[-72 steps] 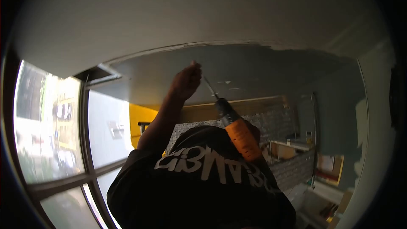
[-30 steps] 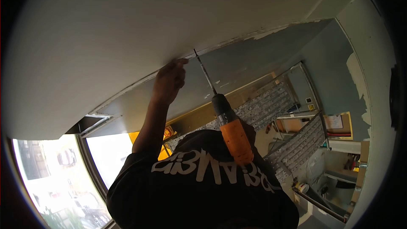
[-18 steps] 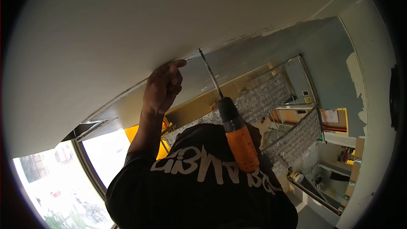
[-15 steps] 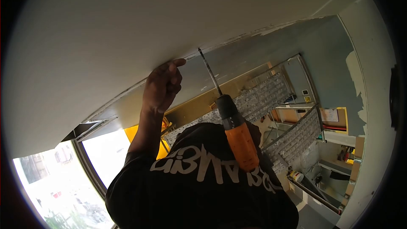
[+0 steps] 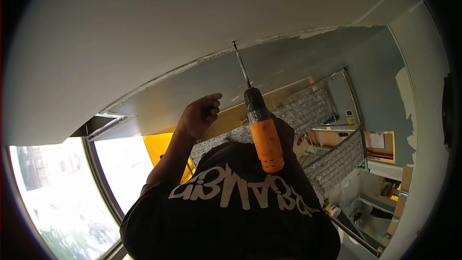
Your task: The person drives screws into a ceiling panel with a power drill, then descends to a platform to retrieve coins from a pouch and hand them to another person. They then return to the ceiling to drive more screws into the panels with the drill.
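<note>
Orange power drill held tip-up at the ceiling seam
Right hand grips it, apparently lining the bit up with the seam; left hand curls nearby, contents unclear.

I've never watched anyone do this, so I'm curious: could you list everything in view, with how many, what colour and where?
Ceiling: one, grey-white, top
Wall surface: one, blue-grey, below the ceiling
Window panes: at least two, glaring white, left
Yellow panel: one, yellow, left of centre
Patterned panels: at least two, grey, right of centre
Framed board: one, brown, yellow-edged, right
Tub: one, white and yellow, lower right
Drill: one, orange and black, centre
Bit: one, grey, drill to ceiling edge
Shirt: one, black, pale lettering, bottom
Left hand: one, left of drill
Right hand: one, at drill, partly hidden
</note>
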`<action>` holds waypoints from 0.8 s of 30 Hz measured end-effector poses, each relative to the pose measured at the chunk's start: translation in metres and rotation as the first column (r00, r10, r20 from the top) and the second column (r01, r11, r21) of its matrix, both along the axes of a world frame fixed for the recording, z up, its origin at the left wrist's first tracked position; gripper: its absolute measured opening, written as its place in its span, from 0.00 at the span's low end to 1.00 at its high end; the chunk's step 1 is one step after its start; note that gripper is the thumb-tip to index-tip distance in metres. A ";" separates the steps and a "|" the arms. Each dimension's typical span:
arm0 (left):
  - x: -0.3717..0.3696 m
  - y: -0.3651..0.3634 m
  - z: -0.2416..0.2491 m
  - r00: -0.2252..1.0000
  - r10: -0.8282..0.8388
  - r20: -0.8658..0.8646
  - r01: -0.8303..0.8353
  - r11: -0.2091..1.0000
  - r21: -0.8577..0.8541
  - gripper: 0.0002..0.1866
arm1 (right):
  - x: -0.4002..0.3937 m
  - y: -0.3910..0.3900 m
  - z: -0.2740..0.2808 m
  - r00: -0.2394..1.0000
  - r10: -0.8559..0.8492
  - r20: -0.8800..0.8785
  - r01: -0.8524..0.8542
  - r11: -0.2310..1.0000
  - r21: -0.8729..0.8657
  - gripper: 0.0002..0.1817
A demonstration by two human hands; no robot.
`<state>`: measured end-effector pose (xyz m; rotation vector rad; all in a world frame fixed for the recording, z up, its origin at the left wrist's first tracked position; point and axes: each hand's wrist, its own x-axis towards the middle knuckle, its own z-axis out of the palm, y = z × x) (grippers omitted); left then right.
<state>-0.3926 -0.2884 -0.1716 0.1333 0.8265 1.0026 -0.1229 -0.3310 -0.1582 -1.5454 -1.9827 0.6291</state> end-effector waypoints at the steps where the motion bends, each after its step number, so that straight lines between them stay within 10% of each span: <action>1: 0.001 -0.008 -0.002 1.000 0.020 0.009 -0.020 1.000 0.003 0.14 | -0.003 0.003 0.013 0.997 0.009 0.075 -0.008 1.000 -0.008 0.26; 3: 0.002 -0.024 -0.010 0.998 0.063 0.027 -0.063 0.998 0.009 0.14 | -0.006 0.007 0.033 0.974 0.031 0.224 -0.026 0.999 -0.025 0.26; 9: 0.011 -0.077 -0.021 0.998 0.066 -0.008 -0.065 0.993 0.103 0.13 | 0.009 0.020 0.019 0.978 0.207 -0.016 -0.153 0.769 0.621 0.28; 24: 0.070 -0.153 -0.059 0.939 0.329 0.105 -0.339 0.936 0.097 0.09 | 0.036 0.030 0.044 0.880 0.219 0.421 -0.454 0.648 0.612 0.23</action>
